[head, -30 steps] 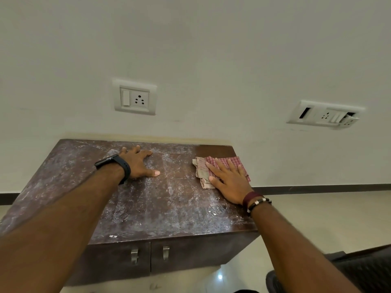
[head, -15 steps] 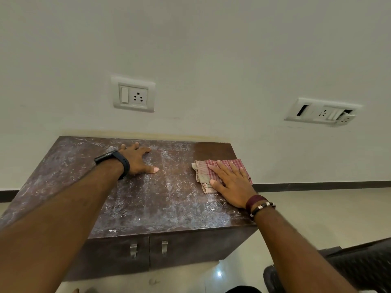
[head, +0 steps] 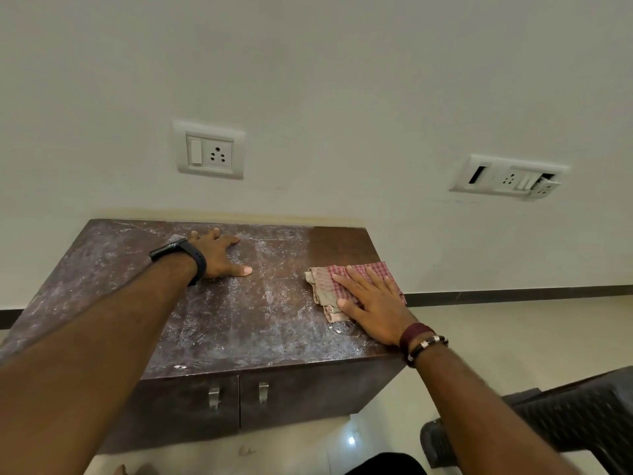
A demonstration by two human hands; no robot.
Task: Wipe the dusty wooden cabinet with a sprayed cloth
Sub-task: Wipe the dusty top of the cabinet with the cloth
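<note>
A dark wooden cabinet stands against the wall, its top streaked with white dust. The far right corner of the top looks clean and brown. A folded red-checked cloth lies on the right side of the top. My right hand presses flat on the cloth with straight, spread fingers. My left hand rests flat on the dusty top near the back middle, fingers spread, holding nothing.
Two cabinet doors with metal handles face me below the top. A wall socket sits above the cabinet and a broken socket plate further right. A dark plastic chair stands at lower right on the tiled floor.
My right hand has slid the cloth toward me along the right side of the top. The left hand has stayed in place.
</note>
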